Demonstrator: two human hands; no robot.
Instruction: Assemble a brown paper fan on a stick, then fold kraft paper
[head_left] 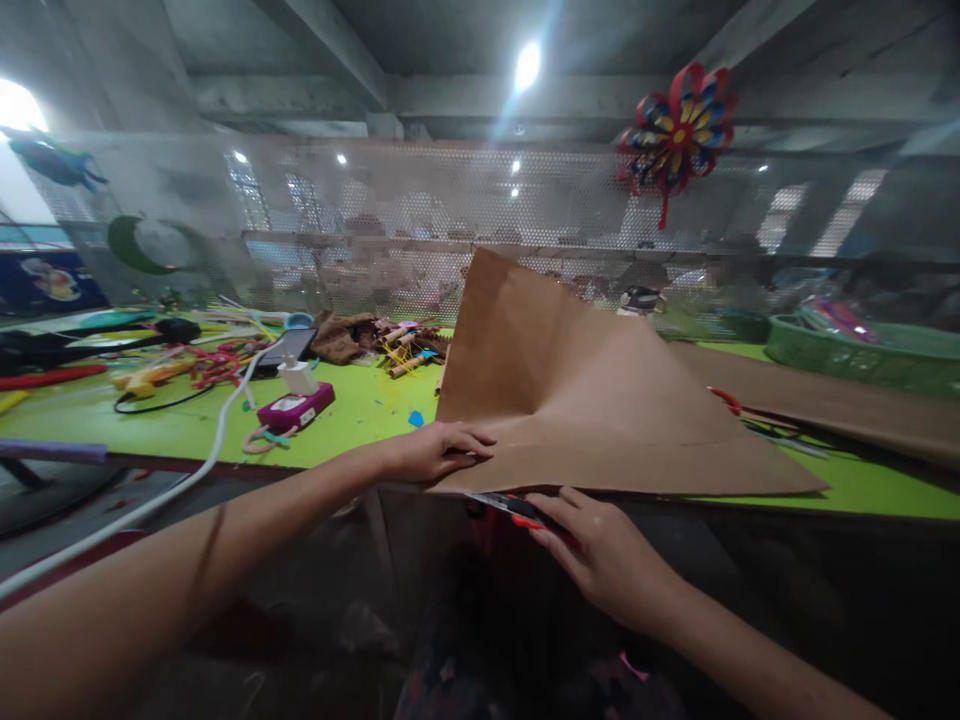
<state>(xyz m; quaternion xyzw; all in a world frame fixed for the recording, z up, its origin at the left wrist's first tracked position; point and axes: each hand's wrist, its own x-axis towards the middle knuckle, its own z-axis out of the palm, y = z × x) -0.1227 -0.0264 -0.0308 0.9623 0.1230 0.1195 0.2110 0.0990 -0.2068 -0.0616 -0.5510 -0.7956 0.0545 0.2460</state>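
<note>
A large sheet of brown paper (585, 400) lies folded on the green table (360, 410), its far flap standing up in a peak. My left hand (439, 452) presses flat on the paper's near left corner, fingers stretched out. My right hand (600, 555) is at the paper's front edge, closed round a red utility knife (506, 507) whose blade tip points left along the fold.
A pink power bank (295, 407) with a white cable (195, 470) sits left of the paper, beside a phone, scraps and sticks. More brown sheets (840, 400) and a green basket (862, 350) are to the right. A mesh screen stands behind; a pinwheel (677, 130) hangs above.
</note>
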